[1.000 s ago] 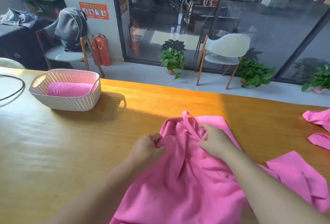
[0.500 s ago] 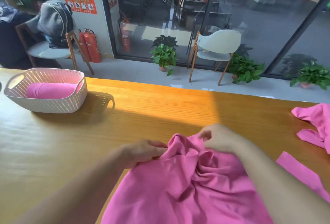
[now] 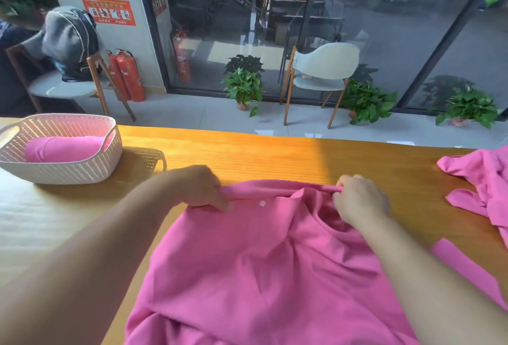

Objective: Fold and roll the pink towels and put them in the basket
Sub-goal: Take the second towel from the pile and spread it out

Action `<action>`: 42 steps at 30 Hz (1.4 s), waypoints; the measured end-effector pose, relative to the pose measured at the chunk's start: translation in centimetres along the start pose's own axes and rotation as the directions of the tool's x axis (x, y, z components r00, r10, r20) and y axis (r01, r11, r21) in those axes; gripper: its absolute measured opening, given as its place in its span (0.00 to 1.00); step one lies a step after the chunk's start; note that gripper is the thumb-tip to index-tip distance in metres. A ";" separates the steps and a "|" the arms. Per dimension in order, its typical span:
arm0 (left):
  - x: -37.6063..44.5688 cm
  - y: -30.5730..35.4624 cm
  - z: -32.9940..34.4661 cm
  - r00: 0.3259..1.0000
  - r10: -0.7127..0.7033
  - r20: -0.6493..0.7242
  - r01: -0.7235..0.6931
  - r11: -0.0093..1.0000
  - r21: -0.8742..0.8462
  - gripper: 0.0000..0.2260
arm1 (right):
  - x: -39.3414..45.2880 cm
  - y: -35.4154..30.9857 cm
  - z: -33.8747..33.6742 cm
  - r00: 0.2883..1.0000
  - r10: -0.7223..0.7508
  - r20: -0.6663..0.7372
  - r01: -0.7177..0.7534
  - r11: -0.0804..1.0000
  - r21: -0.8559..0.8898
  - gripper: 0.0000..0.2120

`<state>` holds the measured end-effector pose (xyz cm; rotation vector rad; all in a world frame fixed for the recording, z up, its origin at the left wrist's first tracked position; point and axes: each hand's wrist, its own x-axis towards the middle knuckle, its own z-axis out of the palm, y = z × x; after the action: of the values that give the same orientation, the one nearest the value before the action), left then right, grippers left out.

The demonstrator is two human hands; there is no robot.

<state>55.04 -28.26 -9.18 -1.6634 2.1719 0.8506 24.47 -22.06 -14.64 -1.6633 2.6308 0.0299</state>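
Observation:
A large pink towel (image 3: 264, 267) lies spread and wrinkled on the wooden table (image 3: 275, 155) in front of me. My left hand (image 3: 199, 186) pinches its far edge at the left. My right hand (image 3: 358, 197) pinches the same edge further right, with the cloth stretched between them. A white woven basket (image 3: 82, 171) stands at the far left of the table, and one rolled pink towel (image 3: 61, 148) lies inside it. Another crumpled pink towel (image 3: 483, 177) lies at the table's right edge.
A pink strip of cloth (image 3: 464, 265) lies on the table at the right, beside my right forearm. Beyond the table's far edge are chairs, potted plants, red fire extinguishers and a glass wall.
My hands have moved apart along the towel's far edge, pulling the bunched cloth out wider and flatter. The view has shifted, so the basket sits further left.

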 end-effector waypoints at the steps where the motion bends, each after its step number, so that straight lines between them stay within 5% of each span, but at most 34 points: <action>1: 0.1 -0.2 -0.1 0.999 -0.034 0.016 0.033 0.994 0.103 0.17 | -0.1 0.0 -0.2 0.998 -0.002 -0.067 0.005 0.999 0.043 0.12; 3: 0.5 -0.8 0.1 0.997 -0.054 -0.060 0.054 0.999 0.000 0.15 | -1.1 -1.1 -0.5 0.975 -0.119 -0.186 0.168 0.947 0.275 0.14; 5: 1.0 -0.7 0.9 0.986 -0.017 -0.164 -0.027 0.964 -0.265 0.16 | -2.9 -3.6 -1.1 0.903 -0.376 -0.208 0.429 0.761 0.486 0.18; 8: 1.5 0.6 1.2 0.974 0.041 -0.222 -0.161 0.815 -0.557 0.15 | -5.1 -6.8 -0.2 0.749 -0.661 -0.042 0.633 0.696 0.339 0.26; 10: 1.9 0.9 0.7 0.971 0.028 -0.236 -0.180 0.733 -0.656 0.12 | -6.2 -7.3 0.5 0.756 -0.647 0.104 0.617 0.756 0.217 0.18; 15: 3.3 0.1 -1.1 0.836 0.053 -0.547 -0.190 0.962 -0.197 0.07 | -8.0 -6.1 0.7 0.702 -0.613 0.361 0.633 0.770 0.077 0.09; 20: 4.0 -0.2 -0.5 0.692 0.153 -0.705 -0.182 0.983 0.034 0.09 | -10.3 -5.6 -0.2 0.604 -0.491 0.627 0.681 0.727 -0.087 0.13; 23: 4.5 -0.1 -0.1 0.799 0.166 -0.578 -0.207 0.978 -0.005 0.16 | -10.9 -5.7 -0.6 0.524 -0.431 0.735 0.697 0.713 -0.078 0.12; 26: 4.2 -1.5 0.1 0.980 -0.026 -0.196 0.068 0.975 0.212 0.31 | -9.8 -6.0 -0.9 0.683 -0.497 0.536 0.558 0.828 0.056 0.10; 28: 3.4 -2.8 0.4 0.992 -0.126 0.002 0.118 0.941 0.318 0.30 | -8.3 -6.2 -0.6 0.838 -0.496 0.230 0.453 0.865 0.216 0.10; 30: 2.7 -3.2 0.8 0.995 -0.082 0.051 0.070 0.978 0.197 0.17 | -6.8 -6.9 0.2 0.885 -0.465 0.033 0.432 0.843 0.320 0.18; 33: 0.5 -1.5 2.2 0.973 0.193 -0.124 -0.176 0.976 0.131 0.11 | -4.9 -8.1 1.3 0.885 -0.465 -0.039 0.430 0.781 0.454 0.32; 36: -2.4 -0.1 4.3 0.909 0.401 -0.109 -0.398 0.916 0.056 0.06 | -2.9 -8.4 1.8 0.856 -0.514 0.064 0.474 0.827 0.303 0.39; 41: -4.6 -2.5 5.0 0.963 0.254 0.087 -0.264 0.954 0.140 0.13 | -2.2 -6.8 1.8 0.785 -0.576 0.230 0.563 0.817 0.124 0.05; 42: -4.4 -3.4 4.4 0.977 0.202 0.075 -0.213 0.959 0.189 0.15 | -2.2 -6.3 1.5 0.796 -0.557 0.236 0.542 0.830 0.128 0.05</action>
<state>59.01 -22.74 -11.24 -1.3218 2.3365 0.6976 31.12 -22.76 -16.08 -2.1620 1.8573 0.1540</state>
